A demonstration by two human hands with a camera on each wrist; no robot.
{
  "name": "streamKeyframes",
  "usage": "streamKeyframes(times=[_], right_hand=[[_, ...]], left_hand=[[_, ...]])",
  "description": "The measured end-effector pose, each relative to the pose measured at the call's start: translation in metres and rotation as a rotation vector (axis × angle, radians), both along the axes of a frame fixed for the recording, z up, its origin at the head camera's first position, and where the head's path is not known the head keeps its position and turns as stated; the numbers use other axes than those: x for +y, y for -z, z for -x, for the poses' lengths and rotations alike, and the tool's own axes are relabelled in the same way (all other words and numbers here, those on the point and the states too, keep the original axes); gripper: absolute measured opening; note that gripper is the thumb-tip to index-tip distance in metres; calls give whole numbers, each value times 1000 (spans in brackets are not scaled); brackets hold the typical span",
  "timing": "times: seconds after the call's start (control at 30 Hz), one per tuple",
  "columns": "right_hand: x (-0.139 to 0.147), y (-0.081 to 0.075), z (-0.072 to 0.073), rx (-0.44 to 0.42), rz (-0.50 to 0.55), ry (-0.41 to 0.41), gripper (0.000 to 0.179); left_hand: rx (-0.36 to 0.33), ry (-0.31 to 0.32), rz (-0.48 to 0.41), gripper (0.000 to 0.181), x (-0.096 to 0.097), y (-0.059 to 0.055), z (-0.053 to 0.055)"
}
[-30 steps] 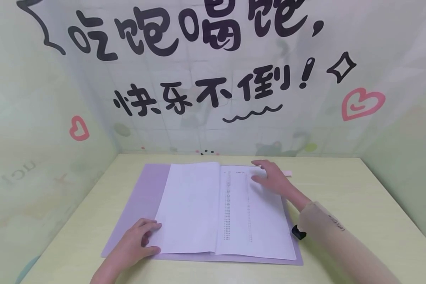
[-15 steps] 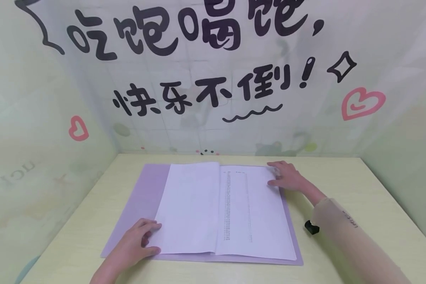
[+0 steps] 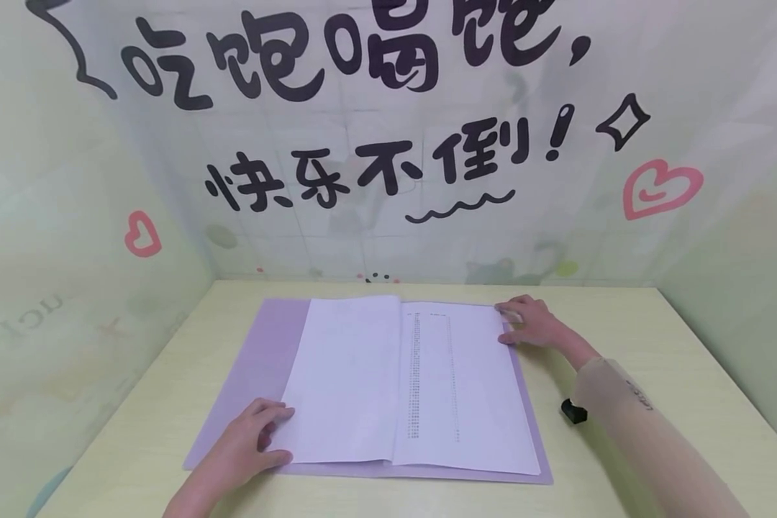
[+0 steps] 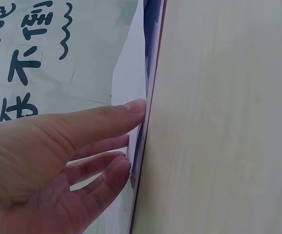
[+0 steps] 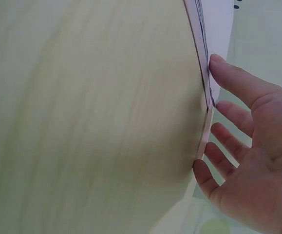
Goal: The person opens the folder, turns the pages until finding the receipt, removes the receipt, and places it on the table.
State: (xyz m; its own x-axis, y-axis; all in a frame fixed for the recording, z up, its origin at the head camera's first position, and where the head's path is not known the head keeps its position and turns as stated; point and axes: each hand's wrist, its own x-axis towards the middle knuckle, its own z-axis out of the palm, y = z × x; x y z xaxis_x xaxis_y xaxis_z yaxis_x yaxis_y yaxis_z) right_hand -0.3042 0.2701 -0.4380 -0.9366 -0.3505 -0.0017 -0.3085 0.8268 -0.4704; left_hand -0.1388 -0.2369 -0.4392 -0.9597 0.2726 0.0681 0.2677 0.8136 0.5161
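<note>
A booklet of white pages lies spread on the table, on a larger lilac cover. Its left page is blank; the right page bears columns of small print. My left hand rests at the lower left edge of the left page, thumb and fingers spread apart on it. In the left wrist view that page's edge stands slightly raised from the cover. At the top right corner, my right hand touches the page edge. Its thumb lies along the edge, apart from the loosely bent fingers.
The pale wooden table is bordered by a printed backdrop at the back and sides. A small black object shows beside the right sleeve.
My right hand has moved right, from over the printed page to its top right corner, now covering a pink tab seen earlier. The left hand and booklet have stayed put.
</note>
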Motion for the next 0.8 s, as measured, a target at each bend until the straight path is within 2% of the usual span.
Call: streamKeyframes(times=[0.23,0.43,0.67,0.8], right_hand=[[0,1,-1,11,-38,8,63],[-3,2,-2,7,-15,48,60],[-4,6,-2,22,74,49,59],[-6,6,-3,-23,177,46,59]], left_hand=[[-5,-3,-4,57,1,0,0],[-13,5,-9,57,0,0,0],[-16,-1,-9,57,1,0,0],[-10,-2,-20,56,1,-1,-1]])
